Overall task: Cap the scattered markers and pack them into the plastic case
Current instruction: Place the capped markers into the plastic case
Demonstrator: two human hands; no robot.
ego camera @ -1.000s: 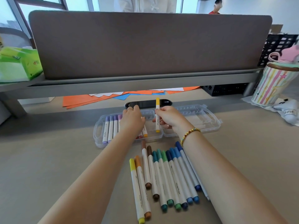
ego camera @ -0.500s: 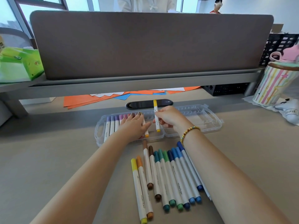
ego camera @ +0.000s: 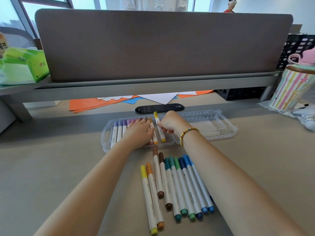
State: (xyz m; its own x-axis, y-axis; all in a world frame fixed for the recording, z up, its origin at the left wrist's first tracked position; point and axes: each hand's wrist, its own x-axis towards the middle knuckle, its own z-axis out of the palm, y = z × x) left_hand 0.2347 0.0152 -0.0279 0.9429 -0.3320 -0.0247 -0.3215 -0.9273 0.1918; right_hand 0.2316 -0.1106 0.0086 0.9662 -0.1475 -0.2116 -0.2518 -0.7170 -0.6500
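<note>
Right hand: fingers pinching the yellow marker at mid-barrel, the marker lowered into the left tray of the plastic case beside the orange marker. Left hand: flat, fingers extended, pressing on the packed row of purple and pink markers; what lies beneath the palm is hidden. Handling, judged: light, rigid, smooth barrel, apt to roll; best held at mid-barrel, not by the cap. Loose markers: capped, in a row on the desk near the case. Change: half a second ago the yellow marker stood higher and steeper; it now lies flatter, close to the row.
</note>
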